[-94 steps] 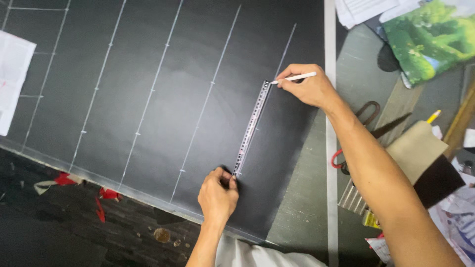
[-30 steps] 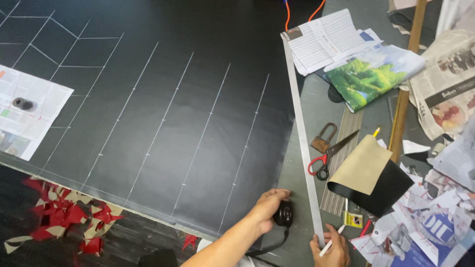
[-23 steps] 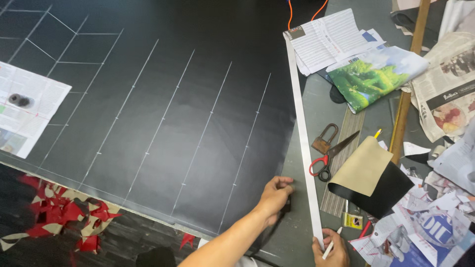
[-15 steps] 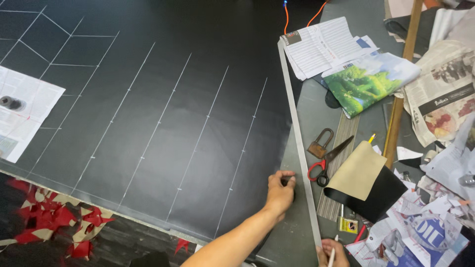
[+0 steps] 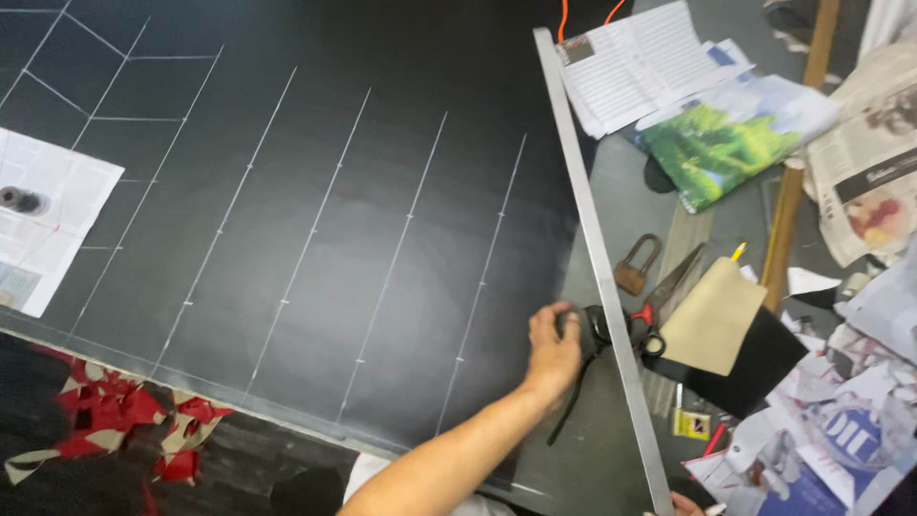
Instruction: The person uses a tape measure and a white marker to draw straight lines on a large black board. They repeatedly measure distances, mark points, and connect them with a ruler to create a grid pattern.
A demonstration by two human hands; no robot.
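A small black round object (image 5: 594, 325) is seen at the right edge of the black sheet (image 5: 315, 191), just beside a long metal straightedge (image 5: 597, 268) laid near to far.

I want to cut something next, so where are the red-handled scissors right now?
In the head view the red-handled scissors lie right of the long metal straightedge, between the rusty padlock and the tan card, just beyond the left hand.

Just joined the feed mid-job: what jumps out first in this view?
A big black sheet ruled with slanted white chalk lines fills the left and centre. A long metal straightedge runs down its right edge, and the left hand rests beside it near a small black object. Right of it, clutter: red-handled scissors, a padlock, newspapers.
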